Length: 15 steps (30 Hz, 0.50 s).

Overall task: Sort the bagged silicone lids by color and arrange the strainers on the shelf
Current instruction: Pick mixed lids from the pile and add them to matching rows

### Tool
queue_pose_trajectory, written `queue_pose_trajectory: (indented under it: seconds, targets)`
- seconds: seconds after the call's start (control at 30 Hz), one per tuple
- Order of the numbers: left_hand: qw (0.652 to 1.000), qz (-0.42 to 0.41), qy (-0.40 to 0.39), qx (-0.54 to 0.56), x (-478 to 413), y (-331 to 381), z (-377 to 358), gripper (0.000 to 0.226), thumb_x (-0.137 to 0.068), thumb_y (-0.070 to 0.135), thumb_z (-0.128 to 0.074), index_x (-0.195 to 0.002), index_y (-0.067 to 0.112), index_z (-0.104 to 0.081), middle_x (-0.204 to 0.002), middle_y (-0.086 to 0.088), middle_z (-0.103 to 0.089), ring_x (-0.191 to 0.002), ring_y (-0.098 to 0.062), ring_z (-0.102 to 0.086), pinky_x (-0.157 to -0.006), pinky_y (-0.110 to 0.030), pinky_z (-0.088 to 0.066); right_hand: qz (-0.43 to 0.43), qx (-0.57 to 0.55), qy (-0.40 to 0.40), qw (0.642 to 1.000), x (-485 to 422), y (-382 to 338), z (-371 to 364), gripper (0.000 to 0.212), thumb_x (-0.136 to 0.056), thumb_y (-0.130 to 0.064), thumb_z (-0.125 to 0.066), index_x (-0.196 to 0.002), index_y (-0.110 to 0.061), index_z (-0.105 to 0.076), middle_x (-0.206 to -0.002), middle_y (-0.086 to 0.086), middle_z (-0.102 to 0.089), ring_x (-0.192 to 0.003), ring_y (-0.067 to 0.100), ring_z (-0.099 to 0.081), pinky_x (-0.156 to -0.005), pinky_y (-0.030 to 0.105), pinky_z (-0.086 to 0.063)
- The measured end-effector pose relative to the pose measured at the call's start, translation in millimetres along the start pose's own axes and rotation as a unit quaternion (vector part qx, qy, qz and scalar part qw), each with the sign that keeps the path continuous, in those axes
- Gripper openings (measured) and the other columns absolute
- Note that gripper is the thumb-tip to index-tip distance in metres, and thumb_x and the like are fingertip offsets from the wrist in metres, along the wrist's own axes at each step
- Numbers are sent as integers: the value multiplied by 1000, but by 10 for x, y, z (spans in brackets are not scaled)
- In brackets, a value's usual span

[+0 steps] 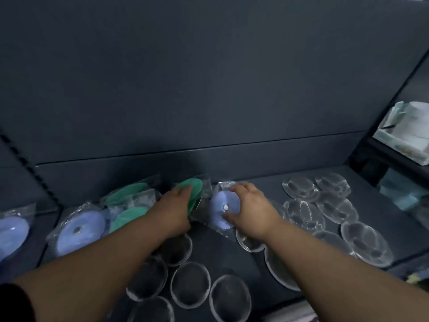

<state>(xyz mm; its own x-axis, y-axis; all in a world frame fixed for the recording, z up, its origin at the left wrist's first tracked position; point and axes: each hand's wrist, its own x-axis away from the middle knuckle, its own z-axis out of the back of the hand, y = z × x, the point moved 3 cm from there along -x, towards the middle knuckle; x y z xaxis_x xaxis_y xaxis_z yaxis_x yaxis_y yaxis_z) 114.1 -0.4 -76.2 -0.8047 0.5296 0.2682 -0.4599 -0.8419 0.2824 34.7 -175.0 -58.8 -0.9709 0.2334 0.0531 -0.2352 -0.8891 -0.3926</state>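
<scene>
Hands work at the back of the dark shelf point(222, 256): left hand point(173, 205) has its grip closed on a green bagged lid point(193, 190), held tilted on edge near the back wall. Just beside it, right hand point(251, 206) has fingers curled over the top and thumb low on a blue bagged lid point(219, 209), grip closed on it. Other bagged lids point(79, 231), blue and green mixed, lie at the shelf's left, and clear round strainers point(304, 214) lie flat in overlapping clusters at the right and along the front under both forearms.
</scene>
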Motion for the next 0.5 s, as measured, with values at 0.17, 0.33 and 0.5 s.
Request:
queue_pose_trajectory:
  seconds: [0.17, 0.33, 0.5]
  targets:
    - [998, 56, 21, 19, -104, 142, -105, 92, -84, 14, -60, -152, 32, -2, -161, -7, -5, -143, -28, -26, -113, -35, -31, 35, 60, -109, 992, -422, 273, -122, 92, -69, -49, -73, -145, -22, -28, -148, 5, -33, -136, 26, -34, -111, 32, -32]
    - [993, 59, 90, 48, -68, 290, -110, 81, -85, 12, -57, -151, 32, -15, -159, -2, -19, -138, -24, -36, -112, -31, -32, 75, 95, -89, 989, -586, 419, -89, 94, -68, -49, -75, -145, -27, -26, -141, 6, -38, -126, 29, -39, -104, 38, -39]
    - [985, 38, 138, 92, 47, 393, -75, 73, -84, 24, -68, -147, 30, -32, -150, 6, -38, -135, -13, -40, -110, -19, -27, 93, 115, -74, 986, -600, 456, 12, 93, -72, -47, -75, -147, -27, -24, -138, 6, -39, -126, 28, -38, -102, 39, -36]
